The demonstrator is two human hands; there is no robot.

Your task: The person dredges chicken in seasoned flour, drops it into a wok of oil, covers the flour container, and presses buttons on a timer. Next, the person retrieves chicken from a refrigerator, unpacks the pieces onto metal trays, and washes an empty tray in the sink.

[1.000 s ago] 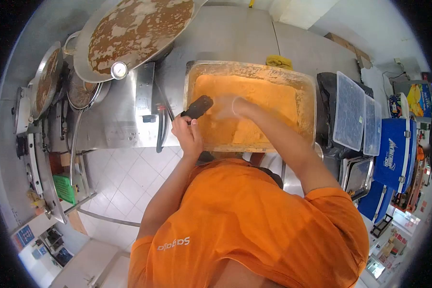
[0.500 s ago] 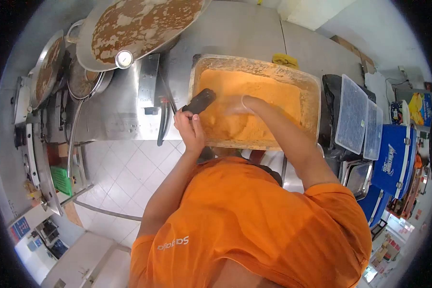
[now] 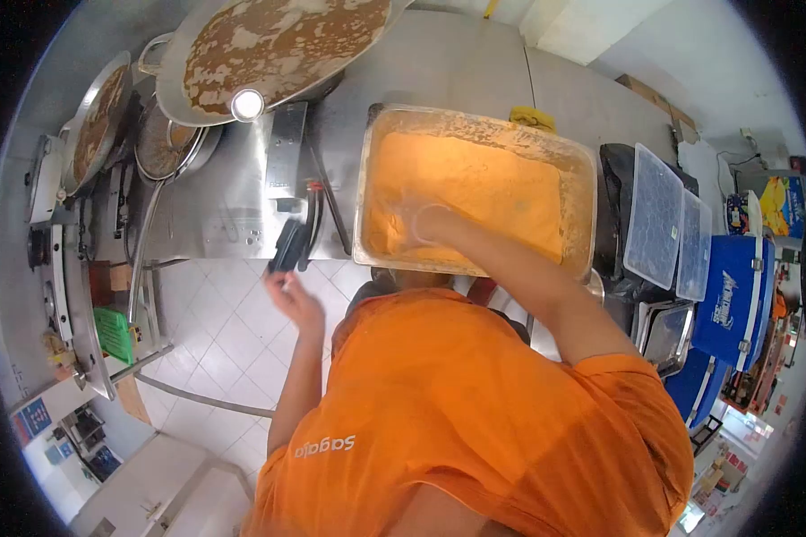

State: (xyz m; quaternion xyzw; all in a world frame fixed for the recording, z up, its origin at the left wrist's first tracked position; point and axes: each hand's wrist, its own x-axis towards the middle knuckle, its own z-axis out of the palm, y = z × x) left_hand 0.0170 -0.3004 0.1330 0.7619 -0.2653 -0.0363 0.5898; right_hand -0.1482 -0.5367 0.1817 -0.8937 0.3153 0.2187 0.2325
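My left hand (image 3: 293, 300) grips the lower end of a black oblong object (image 3: 287, 245), out past the front edge of the steel counter; its exact kind I cannot make out. The object points upward, near a dark hose (image 3: 315, 215). My right hand (image 3: 407, 220) is down in the left part of a large rectangular tub (image 3: 586, 170). Orange powder (image 3: 501, 183) covers the tub's bottom, and dry residue coats its walls. Motion blur and the powder hide my right fingers.
A big pan of brown, foamy liquid (image 3: 287, 45) with a round dial (image 3: 247, 106) stands upper left, beside a strainer (image 3: 163, 148). A yellow cloth (image 3: 532, 116) lies behind the tub. Clear plastic lids (image 3: 658, 215) and a blue cooler box (image 3: 730, 295) are at the right.
My left hand has moved away from the tub, left and toward the counter's front edge, with the black object still in it. My right hand has shifted slightly left within the powder.
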